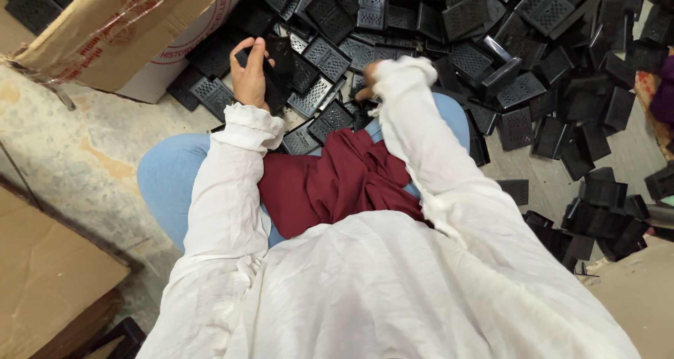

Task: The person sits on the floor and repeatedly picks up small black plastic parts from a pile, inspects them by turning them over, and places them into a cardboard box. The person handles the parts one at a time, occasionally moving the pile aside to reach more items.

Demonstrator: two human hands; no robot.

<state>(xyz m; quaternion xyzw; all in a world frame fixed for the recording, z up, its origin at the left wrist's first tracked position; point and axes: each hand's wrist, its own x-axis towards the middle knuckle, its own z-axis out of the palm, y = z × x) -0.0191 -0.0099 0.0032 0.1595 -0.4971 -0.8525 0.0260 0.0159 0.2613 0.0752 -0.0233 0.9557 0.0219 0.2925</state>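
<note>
A heap of black perforated plastic parts [491, 43] is spreading over the concrete floor [77, 155] ahead of my knees, filling the upper middle and right of the view, with stragglers lying down the right side. A cardboard box [119, 29] is tilting in at upper left, its edge just beside the heap; another flat piece of cardboard [42, 275] is lying at lower left. I am sitting with a dark red cloth [330, 180] bunching in my lap, over blue jeans [165, 180], white sleeves reaching forward.

My left hand [250, 75] is gripping one black part [270, 61] at the near left edge of the heap, fingers curling around its top edge, thumb side against it, so the grip is clamped on that piece. It is touching the neighbouring parts below it.

My right hand [366, 78] is mostly hiding behind the white cuff, down among the parts at the heap's near edge, close to my left hand. I cannot tell whether its fingers are closing on anything.
</note>
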